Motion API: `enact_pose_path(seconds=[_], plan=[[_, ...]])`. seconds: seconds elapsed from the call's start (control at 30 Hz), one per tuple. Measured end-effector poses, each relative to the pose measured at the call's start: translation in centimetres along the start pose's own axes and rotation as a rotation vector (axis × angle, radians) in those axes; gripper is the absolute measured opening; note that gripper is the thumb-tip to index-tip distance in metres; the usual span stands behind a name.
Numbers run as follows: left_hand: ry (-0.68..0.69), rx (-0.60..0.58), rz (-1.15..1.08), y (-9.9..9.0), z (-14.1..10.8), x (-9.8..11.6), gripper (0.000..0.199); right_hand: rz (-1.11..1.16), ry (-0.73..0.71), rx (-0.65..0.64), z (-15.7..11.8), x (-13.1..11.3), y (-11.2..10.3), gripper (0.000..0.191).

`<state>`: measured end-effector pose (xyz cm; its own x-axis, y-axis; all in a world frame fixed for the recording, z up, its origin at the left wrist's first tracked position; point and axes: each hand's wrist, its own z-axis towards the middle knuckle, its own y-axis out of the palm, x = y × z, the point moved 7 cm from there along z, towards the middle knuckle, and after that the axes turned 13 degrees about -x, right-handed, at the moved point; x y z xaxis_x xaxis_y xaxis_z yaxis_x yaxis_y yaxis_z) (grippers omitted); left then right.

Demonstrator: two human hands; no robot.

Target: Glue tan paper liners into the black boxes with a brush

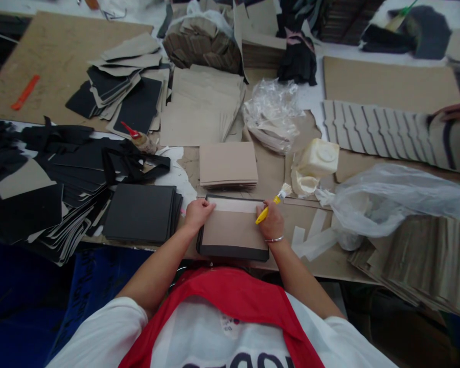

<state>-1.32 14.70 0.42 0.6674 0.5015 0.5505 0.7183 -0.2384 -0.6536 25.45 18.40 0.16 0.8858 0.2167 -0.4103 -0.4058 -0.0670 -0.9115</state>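
A tan board (232, 229) lies on a black panel (233, 251) at the table's front edge, with a whitish strip (235, 205) along its far side. My left hand (199, 212) pinches the far left corner of this strip, fingers closed. My right hand (272, 222) is closed around a yellow brush (267, 211) at the right side of the board, its pale bristles pointing up and right. Just beyond the panel sits a stack of tan boards (228, 163). A stack of black panels (140, 212) stands left of my left hand.
An open whitish container (320, 157) stands right of the tan stack. Clear plastic bags (394, 197) and pale strips (316, 243) lie to the right. Black pieces (30, 209) crowd the left. Another person's hand (456, 111) rests on a fanned row of boards (379, 130).
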Motion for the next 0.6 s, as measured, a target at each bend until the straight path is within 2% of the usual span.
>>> enact_pose_path(seconds=[0.33, 0.47, 0.53, 0.6], plan=[[-0.008, -0.027, 0.02, 0.2, 0.4, 0.1, 0.033, -0.044, 0.015, -0.02, 0.2, -0.4, -0.1, 0.027], [-0.005, -0.046, 0.09, 0.1, 0.4, 0.2, 0.033, -0.102, 0.014, -0.047, 0.3, -0.6, -0.1, 0.027], [-0.004, -0.012, 0.17, -0.2, 0.3, 0.1, 0.032, -0.127, 0.041, -0.033, 0.3, -0.1, -0.7, 0.03], [0.055, 0.099, 0.259, -0.7, -0.3, 0.5, 0.03, -0.134, 0.067, 0.006, 0.0, 0.4, -1.6, 0.034]])
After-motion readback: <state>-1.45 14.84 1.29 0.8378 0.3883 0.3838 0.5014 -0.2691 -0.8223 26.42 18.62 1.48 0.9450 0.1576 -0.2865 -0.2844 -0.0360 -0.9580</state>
